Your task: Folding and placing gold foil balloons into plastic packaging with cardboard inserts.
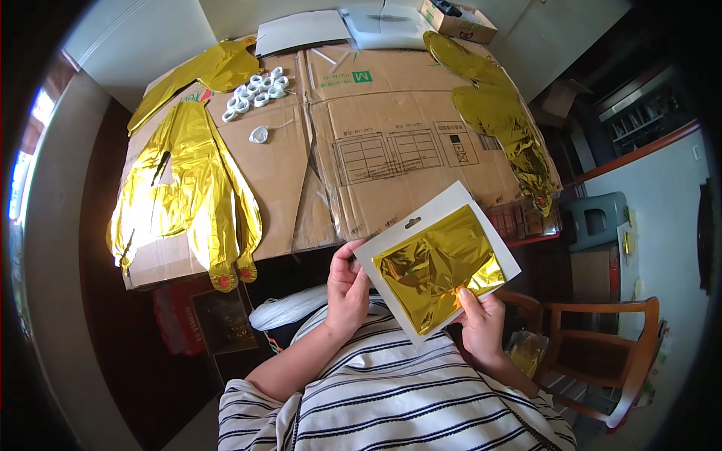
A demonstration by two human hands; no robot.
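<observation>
In front of my body I hold a white backing card (436, 210) with a hang hole near its upper edge. A folded gold foil balloon (436, 263) lies flat against it. My left hand (348, 293) pinches the card's left edge between thumb and fingers. At the lower right, my right hand (481, 327) grips the card, its thumb pressed on the foil beside a small orange bit. The fingers of that hand are partly hidden behind the card.
Unfolded gold foil balloons (184, 188) lie on the cardboard-covered table (376, 113), at left and right. Several small white ribbon rolls (256, 94) are grouped left of centre. A box (470, 28) stands at the back right. Beside me on the right is a wooden chair (594, 338).
</observation>
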